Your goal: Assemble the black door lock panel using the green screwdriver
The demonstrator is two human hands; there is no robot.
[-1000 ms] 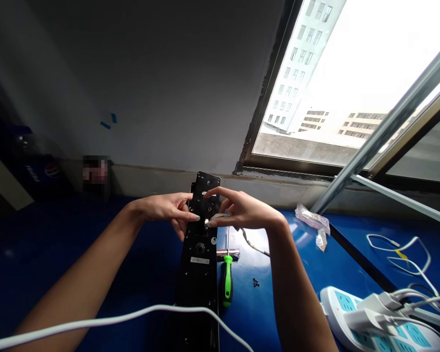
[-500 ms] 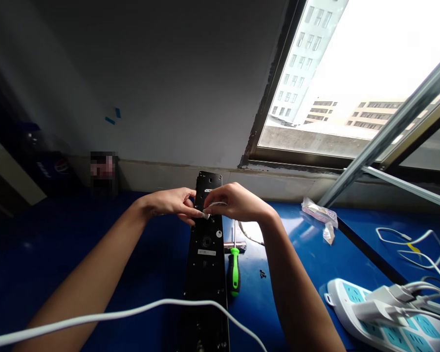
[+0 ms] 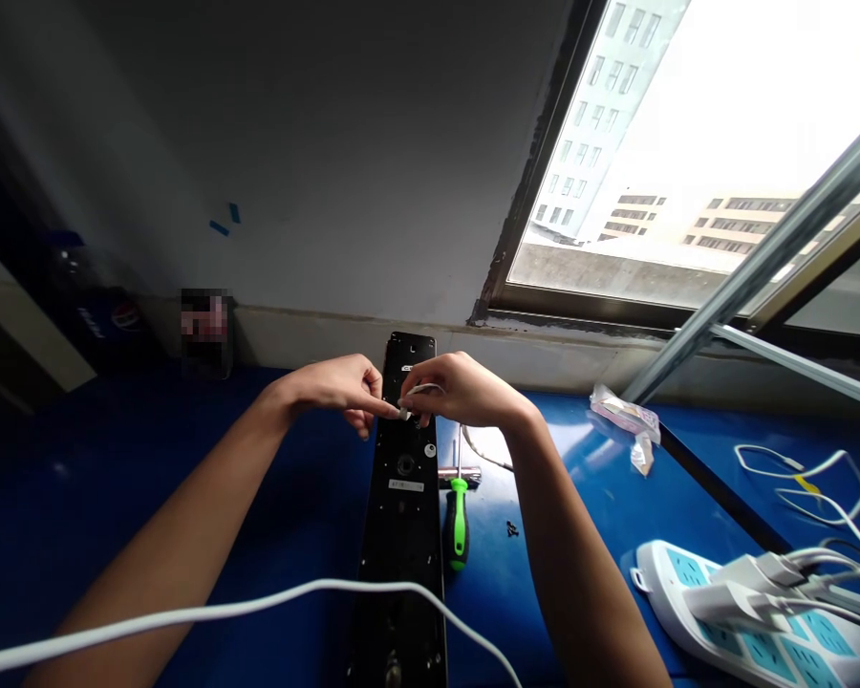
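Observation:
A long black metal panel (image 3: 394,535) with small holes, labels and fittings stretches away from me. Over its far part, my right hand (image 3: 459,390) pinches a small white connector (image 3: 404,414), and a thin white cable (image 3: 424,387) loops by its fingers. My left hand (image 3: 340,390) reaches in from the left, one outstretched digit pressed against the same connector and the other fingers curled. Part of the connector is hidden by fingertips. Right of the panel lies a green and black screwdriver (image 3: 459,526), its shaft crossing a metal cylinder (image 3: 473,477).
Small dark screws (image 3: 512,527) lie on the blue table (image 3: 545,621). A white power strip (image 3: 659,583) with plugs sits at lower right. A thick white cable (image 3: 258,609) crosses the foreground. Plastic packaging (image 3: 623,414) lies near metal struts (image 3: 709,291) by the window.
My left fingers have curled in more, while one digit stays at the connector. My right hand has shifted only slightly. The camera view has tilted a little.

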